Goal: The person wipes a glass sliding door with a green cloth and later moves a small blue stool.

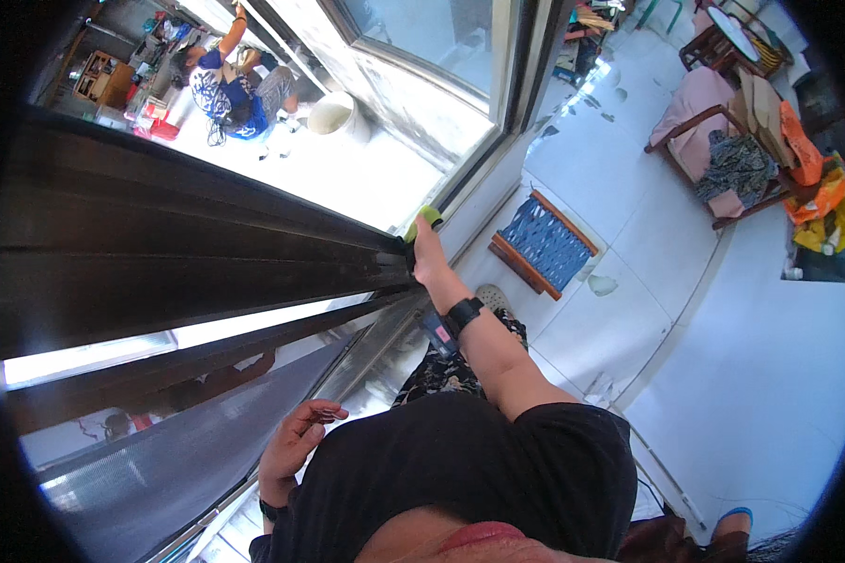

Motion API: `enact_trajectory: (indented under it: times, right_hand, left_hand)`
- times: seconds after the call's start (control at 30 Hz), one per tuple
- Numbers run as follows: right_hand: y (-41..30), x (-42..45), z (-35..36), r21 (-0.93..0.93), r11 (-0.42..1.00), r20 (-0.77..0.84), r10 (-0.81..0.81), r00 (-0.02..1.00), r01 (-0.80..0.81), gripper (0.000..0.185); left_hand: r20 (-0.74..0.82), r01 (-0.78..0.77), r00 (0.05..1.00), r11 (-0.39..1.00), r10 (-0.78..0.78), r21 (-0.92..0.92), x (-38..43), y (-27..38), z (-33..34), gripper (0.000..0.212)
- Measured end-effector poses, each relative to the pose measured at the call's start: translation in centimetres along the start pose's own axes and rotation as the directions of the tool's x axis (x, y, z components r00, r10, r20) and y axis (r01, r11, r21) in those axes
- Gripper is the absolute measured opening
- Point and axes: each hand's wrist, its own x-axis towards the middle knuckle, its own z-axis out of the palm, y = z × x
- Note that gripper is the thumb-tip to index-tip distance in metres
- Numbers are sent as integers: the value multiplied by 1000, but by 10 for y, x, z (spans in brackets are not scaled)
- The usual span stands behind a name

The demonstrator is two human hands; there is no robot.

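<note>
My right hand [428, 252] reaches forward with a green cloth [429, 213], held against the lower end of a dark brown frame post [204, 218] where it meets the light metal sill. My fingers are partly hidden by the hand itself. My left hand [297, 438] hangs at my side, empty, with loosely curled fingers apart. Close to it is a grey mesh screen panel [176, 461] along the left. A framed glass pane [422, 42] stands beyond the doorway opening.
A wooden stool [549, 243] with a blue woven top stands right of my right hand. Further right is a wooden chair [686, 137] with cloths and cardboard, beside orange and yellow bags [824, 218]. Past the opening, a person [229, 98] crouches near a white bucket [338, 119].
</note>
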Motion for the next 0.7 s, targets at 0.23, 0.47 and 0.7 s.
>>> enact_trajectory:
  times: [0.23, 0.47, 0.7]
  right_hand:
    - [-62, -112, 56, 149, 986, 152, -93, 984, 70, 38]
    - [-170, -224, 106, 317, 948, 578, -170, 798, -27, 45]
    - [-229, -232, 67, 515, 850, 537, -417, 733, 107, 52]
  left_hand:
    - [34, -68, 997, 998, 68, -3, 2, 2, 1, 46]
    - [85, -144, 987, 981, 134, 132, 18, 35, 12, 43]
    - [-9, -210, 977, 975, 211, 70, 3, 43, 27, 39]
